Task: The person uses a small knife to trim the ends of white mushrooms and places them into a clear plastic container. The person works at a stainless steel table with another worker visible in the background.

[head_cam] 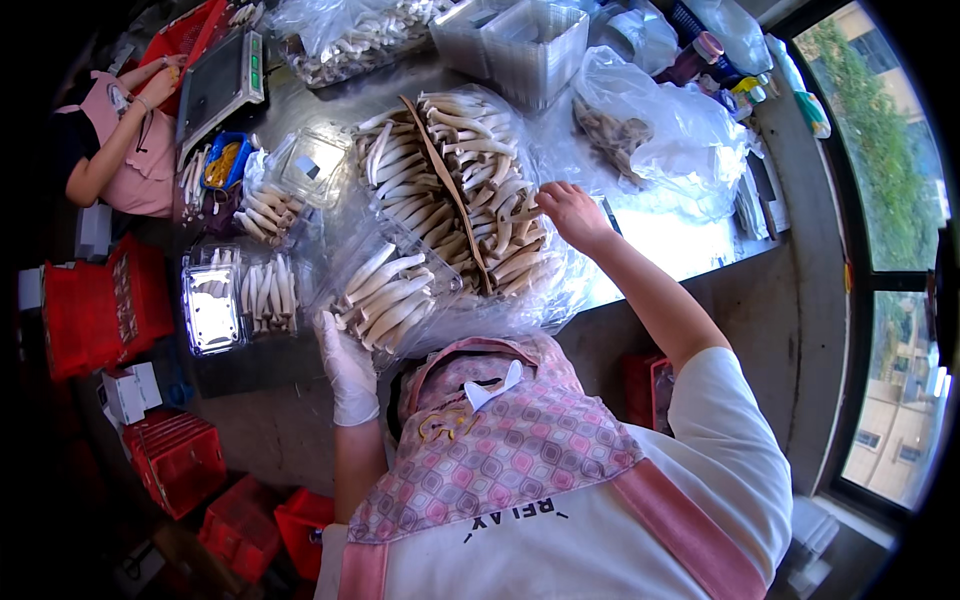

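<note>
My left hand [348, 375], in a thin white glove, grips the near left edge of a clear plastic clamshell box [450, 279]. Several pale long-stemmed mushrooms [390, 296] lie side by side in it. Beyond the box a large heap of the same mushrooms [487, 142] rests on clear plastic film, split by a long brown strip [442, 176]. My bare right hand [576, 216] is at the heap's right edge, its fingertips pinching the end of one mushroom [525, 215]; its fingers partly hide the contact.
Filled boxes [268, 292] stand at the left on the metal table [296, 97]. A digital scale [217, 94] and stacked clear trays [536, 52] are farther back. A plastic bag [682, 150] lies right. A co-worker [124, 142] stands far left. Red crates [176, 457] sit below.
</note>
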Demonstrator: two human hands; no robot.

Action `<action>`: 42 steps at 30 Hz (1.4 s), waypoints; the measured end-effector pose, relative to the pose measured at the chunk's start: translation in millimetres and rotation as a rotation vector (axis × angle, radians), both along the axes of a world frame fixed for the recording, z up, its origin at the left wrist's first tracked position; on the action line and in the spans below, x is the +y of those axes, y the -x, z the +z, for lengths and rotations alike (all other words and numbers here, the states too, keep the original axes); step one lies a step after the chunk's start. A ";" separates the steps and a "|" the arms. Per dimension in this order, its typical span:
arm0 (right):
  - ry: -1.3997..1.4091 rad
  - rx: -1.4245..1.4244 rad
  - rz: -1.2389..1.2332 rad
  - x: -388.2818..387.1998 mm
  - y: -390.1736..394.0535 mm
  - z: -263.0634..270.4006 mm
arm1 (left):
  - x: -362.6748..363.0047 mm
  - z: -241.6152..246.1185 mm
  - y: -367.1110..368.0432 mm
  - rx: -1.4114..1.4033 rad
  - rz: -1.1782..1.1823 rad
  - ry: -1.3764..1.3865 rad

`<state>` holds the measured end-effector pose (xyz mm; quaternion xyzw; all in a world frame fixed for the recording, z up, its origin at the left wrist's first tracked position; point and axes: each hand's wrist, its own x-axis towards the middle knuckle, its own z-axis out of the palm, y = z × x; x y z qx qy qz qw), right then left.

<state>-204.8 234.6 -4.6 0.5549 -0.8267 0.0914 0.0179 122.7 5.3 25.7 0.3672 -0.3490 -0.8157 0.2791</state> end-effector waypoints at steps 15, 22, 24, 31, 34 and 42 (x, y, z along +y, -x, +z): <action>-0.116 -0.001 0.241 -28.5 -4.0 -0.8 | 1.9 -11.9 -1.8 0.042 0.038 0.002; -0.202 0.010 0.253 -50.2 -14.0 3.2 | 16.4 5.6 11.3 -0.057 0.075 0.059; 0.005 0.027 0.308 -40.6 -9.3 -3.2 | 13.9 -5.2 8.7 -0.057 0.067 0.115; 0.047 -0.546 0.057 -18.3 -24.5 39.6 | 14.3 0.8 14.5 -0.068 0.003 0.103; 0.247 -0.624 0.101 -34.2 -55.2 88.1 | 14.3 -3.8 17.1 -0.089 0.009 0.078; 0.202 -0.273 0.294 -84.7 -147.0 85.4 | 15.4 5.6 27.5 -0.044 -0.165 -0.103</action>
